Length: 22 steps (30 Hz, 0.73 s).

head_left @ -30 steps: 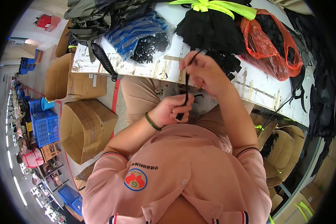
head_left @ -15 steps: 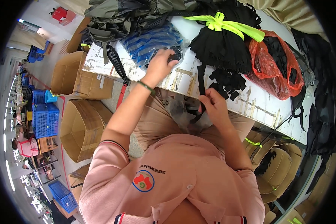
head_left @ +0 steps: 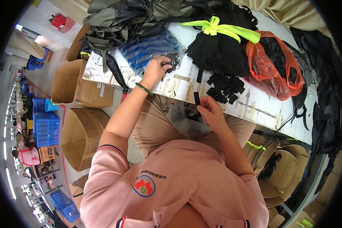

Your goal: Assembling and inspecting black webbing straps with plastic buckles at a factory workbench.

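My left hand (head_left: 155,72) is at the mouth of a clear plastic bag (head_left: 150,47) with blue stripes. Its curled fingers are among small black plastic pieces (head_left: 173,60); whatever they pinch is too small to make out. In front of the table edge, my right hand (head_left: 212,113) pinches a short black webbing strip (head_left: 197,99) between thumb and fingers, the strip standing upright. Beyond that hand lies a loose pile of short black strips (head_left: 225,86) on the white table. Behind the pile is a large bundle of black straps (head_left: 216,53), tied with a neon yellow band (head_left: 220,28).
A red plastic bag (head_left: 271,81) of black pieces sits to the right on the worn white table (head_left: 266,108). Dark fabric (head_left: 121,19) is heaped at the back left. Open cardboard boxes (head_left: 81,138) stand left of my legs, others (head_left: 285,171) at right. A clear bag (head_left: 186,121) hangs at my lap.
My right hand has drawn slightly left and back, and its strip now stands clear above the fingers. My left hand has shifted slightly left and down, still at the small black pieces.
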{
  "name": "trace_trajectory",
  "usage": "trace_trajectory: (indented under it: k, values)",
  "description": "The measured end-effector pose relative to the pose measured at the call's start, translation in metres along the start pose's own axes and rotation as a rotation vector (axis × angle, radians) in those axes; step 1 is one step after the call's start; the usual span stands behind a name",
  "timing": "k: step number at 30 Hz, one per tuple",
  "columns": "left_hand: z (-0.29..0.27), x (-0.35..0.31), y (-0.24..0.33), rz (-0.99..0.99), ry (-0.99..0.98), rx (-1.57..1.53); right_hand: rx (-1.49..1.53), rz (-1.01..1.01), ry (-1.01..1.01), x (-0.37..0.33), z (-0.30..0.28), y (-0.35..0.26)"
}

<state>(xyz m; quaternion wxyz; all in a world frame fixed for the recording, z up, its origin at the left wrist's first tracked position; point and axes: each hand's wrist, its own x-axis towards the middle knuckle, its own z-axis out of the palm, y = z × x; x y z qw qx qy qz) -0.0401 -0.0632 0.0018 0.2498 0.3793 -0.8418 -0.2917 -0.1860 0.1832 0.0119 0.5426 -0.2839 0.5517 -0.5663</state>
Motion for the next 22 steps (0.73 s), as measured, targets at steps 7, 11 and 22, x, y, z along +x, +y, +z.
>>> trace_trajectory:
  k: [7,11,22]
  values:
    - [0.024,-0.056,0.068,-0.332,-0.145,-1.262,0.158,0.073,0.069,0.002,0.004,-0.008]
    - [0.038,-0.084,0.094,-0.396,-0.307,-1.302,0.33,0.069,-0.026,-0.001,0.003,-0.014]
    - [0.051,-0.101,0.108,-0.351,-0.204,-1.202,0.601,0.161,0.097,-0.013,0.003,-0.008]
